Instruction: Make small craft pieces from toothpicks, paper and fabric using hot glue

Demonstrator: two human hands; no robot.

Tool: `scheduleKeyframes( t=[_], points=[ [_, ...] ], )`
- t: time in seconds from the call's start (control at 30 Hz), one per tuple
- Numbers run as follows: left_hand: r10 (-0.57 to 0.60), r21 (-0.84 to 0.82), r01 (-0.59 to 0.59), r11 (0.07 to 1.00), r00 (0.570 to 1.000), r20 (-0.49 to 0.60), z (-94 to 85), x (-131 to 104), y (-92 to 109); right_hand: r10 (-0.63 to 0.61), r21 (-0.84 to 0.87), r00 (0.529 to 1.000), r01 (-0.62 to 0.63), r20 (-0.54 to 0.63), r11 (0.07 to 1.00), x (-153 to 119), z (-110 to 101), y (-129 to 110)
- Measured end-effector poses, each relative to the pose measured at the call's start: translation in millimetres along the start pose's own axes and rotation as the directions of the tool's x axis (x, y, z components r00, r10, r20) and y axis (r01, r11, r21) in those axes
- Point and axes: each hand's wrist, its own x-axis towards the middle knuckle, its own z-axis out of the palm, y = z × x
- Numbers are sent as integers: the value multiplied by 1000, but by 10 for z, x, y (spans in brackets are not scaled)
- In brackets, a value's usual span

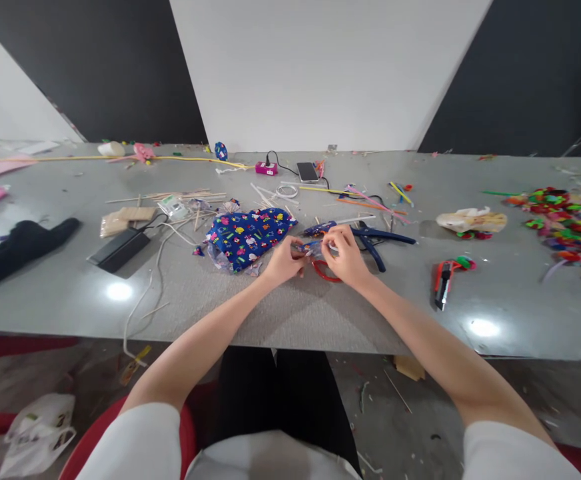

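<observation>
No lettering, brand name or number can be read anywhere in the head view. White labels stand on the magenta box (266,169) near the wall, by the plugged-in black cable (284,160), but any wording on them is too small to make out. The white plastic bag (40,433) on the floor at the left bears green and dark print, creased and blurred past reading, and the clear packet (173,207) on the table shows a green mark whose shape gives no legible letter or figure.
</observation>
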Motion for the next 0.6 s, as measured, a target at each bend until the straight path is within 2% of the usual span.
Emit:
scheduleKeyframes(
  t=[0.17,0.4,0.6],
  points=[
    [6,-9,-6,1000,1000,-8,4,-19,27,-145,-89,978,160,153,983,10,-74,30],
    [34,7,-34,999,999,-7,4,-43,73,-147,-111,941,188,305,976,61,-149,-66],
    [91,99,-90,991,996,1,-12,-61,95,-148,-138,932,203,331,969,63,-136,-37]
  ],
)
